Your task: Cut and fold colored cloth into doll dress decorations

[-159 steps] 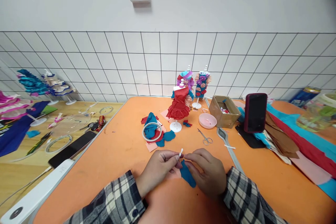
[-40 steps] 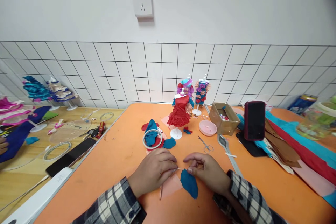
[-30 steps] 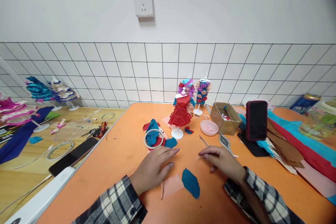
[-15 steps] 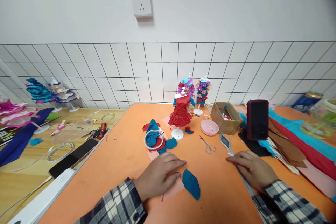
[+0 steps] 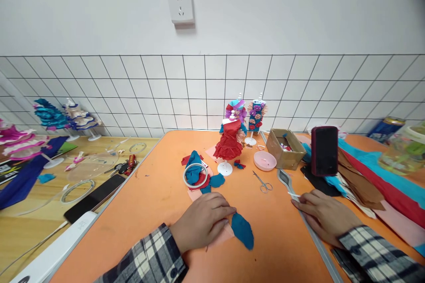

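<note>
My left hand (image 5: 204, 222) lies palm down with its fingers stretched out, over a pale pink paper piece (image 5: 223, 236). Its index fingertip meets the upper edge of a dark blue crepe-paper petal (image 5: 243, 231). My right hand (image 5: 327, 212) rests open at the table's right side, its fingertips by a thin white stick (image 5: 293, 194). That stick lies at the near end of a grey looped tool (image 5: 284, 178), whose kind I cannot make out. Small scissors (image 5: 263, 182) lie between the hands, farther back.
A dress form in red paper (image 5: 229, 139) stands behind. A tape roll (image 5: 184, 176) lies on blue and red scraps. A pink dish (image 5: 264, 161) and cardboard box (image 5: 286, 150) are at right, near an upright phone (image 5: 324, 151) and paper sheets (image 5: 395, 194).
My right hand has drawn slightly right and back from the grey tool, so the white stick shows more. My left hand stays nearly still, its index fingertip now against the blue petal.
</note>
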Action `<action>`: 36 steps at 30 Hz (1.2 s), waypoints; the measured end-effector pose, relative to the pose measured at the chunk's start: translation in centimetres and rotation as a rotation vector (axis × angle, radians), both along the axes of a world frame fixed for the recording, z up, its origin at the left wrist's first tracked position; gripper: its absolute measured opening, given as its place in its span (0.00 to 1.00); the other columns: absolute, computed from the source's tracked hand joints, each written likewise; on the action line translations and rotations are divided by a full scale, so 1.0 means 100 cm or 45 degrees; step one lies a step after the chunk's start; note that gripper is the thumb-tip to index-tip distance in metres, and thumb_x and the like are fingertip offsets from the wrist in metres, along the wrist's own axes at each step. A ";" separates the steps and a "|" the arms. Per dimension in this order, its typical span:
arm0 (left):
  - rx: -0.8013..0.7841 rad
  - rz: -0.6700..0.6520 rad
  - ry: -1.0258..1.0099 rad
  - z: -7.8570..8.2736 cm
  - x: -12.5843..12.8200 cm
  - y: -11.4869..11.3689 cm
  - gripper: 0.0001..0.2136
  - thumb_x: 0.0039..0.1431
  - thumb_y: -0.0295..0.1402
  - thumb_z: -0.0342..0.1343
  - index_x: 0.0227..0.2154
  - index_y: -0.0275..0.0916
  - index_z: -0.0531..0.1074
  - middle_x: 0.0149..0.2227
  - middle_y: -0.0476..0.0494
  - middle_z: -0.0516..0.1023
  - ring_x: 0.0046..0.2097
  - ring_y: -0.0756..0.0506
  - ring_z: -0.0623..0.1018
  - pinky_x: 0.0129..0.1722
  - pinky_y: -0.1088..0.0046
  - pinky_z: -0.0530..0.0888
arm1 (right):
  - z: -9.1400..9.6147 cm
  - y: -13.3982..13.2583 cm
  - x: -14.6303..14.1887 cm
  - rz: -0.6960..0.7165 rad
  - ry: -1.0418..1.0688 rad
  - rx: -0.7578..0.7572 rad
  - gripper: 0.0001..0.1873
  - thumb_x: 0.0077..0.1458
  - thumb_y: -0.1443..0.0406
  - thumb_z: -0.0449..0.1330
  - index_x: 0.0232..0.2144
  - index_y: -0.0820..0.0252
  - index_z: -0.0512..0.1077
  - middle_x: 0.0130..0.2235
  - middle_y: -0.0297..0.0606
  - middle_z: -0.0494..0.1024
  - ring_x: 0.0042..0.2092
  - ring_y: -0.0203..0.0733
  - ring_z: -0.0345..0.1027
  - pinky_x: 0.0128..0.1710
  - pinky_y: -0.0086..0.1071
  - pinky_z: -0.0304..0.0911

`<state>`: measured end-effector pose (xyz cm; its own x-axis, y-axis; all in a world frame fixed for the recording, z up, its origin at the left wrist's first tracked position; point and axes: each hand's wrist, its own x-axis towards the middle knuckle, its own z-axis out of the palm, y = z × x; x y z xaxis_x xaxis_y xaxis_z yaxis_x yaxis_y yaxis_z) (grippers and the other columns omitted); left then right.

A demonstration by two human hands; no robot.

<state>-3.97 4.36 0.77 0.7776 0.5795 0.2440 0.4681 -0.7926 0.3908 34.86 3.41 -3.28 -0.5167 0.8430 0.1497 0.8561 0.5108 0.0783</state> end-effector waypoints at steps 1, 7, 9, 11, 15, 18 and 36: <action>0.009 -0.009 0.017 0.000 0.000 -0.001 0.15 0.62 0.28 0.47 0.50 0.42 0.69 0.45 0.42 0.75 0.48 0.42 0.71 0.48 0.63 0.67 | 0.005 -0.002 -0.004 0.000 -0.023 -0.009 0.22 0.51 0.66 0.55 0.49 0.51 0.73 0.42 0.43 0.75 0.41 0.48 0.68 0.40 0.41 0.66; 0.017 -0.010 0.048 0.001 0.001 -0.003 0.14 0.64 0.30 0.47 0.50 0.43 0.69 0.44 0.43 0.75 0.47 0.43 0.71 0.47 0.64 0.67 | 0.017 0.015 -0.012 -0.093 0.093 -0.198 0.17 0.56 0.63 0.49 0.34 0.52 0.79 0.38 0.42 0.75 0.40 0.46 0.68 0.40 0.40 0.63; 0.017 -0.008 0.052 0.002 0.001 -0.003 0.14 0.63 0.30 0.47 0.50 0.43 0.69 0.44 0.43 0.75 0.47 0.43 0.71 0.47 0.64 0.67 | 0.015 0.027 -0.011 -0.135 0.151 -0.277 0.17 0.56 0.62 0.50 0.30 0.55 0.79 0.34 0.42 0.76 0.39 0.46 0.69 0.40 0.38 0.63; 0.016 -0.005 0.063 0.002 0.000 -0.003 0.14 0.63 0.30 0.48 0.50 0.43 0.69 0.44 0.43 0.75 0.47 0.43 0.71 0.47 0.64 0.67 | 0.012 0.037 -0.010 -0.175 0.188 -0.328 0.15 0.54 0.62 0.52 0.28 0.56 0.78 0.33 0.42 0.77 0.39 0.46 0.69 0.41 0.38 0.63; 0.018 -0.002 0.088 0.003 0.000 -0.003 0.14 0.62 0.29 0.48 0.50 0.43 0.69 0.44 0.43 0.75 0.46 0.43 0.71 0.47 0.64 0.68 | 0.006 0.045 -0.007 -0.194 0.219 -0.390 0.14 0.53 0.62 0.52 0.31 0.55 0.78 0.35 0.40 0.79 0.39 0.46 0.71 0.41 0.37 0.63; 0.013 -0.008 0.096 0.003 0.000 -0.003 0.14 0.62 0.29 0.48 0.50 0.43 0.69 0.43 0.43 0.75 0.46 0.43 0.71 0.47 0.65 0.68 | 0.002 0.043 -0.005 -0.222 0.196 -0.422 0.13 0.54 0.63 0.52 0.33 0.53 0.77 0.34 0.38 0.79 0.39 0.45 0.71 0.39 0.37 0.64; -0.220 0.156 -0.337 -0.007 0.013 -0.008 0.10 0.61 0.34 0.52 0.43 0.42 0.76 0.40 0.42 0.78 0.43 0.44 0.74 0.44 0.66 0.69 | 0.003 0.015 -0.073 0.057 0.674 -0.264 0.15 0.61 0.58 0.52 0.37 0.51 0.79 0.32 0.37 0.77 0.35 0.39 0.71 0.34 0.30 0.66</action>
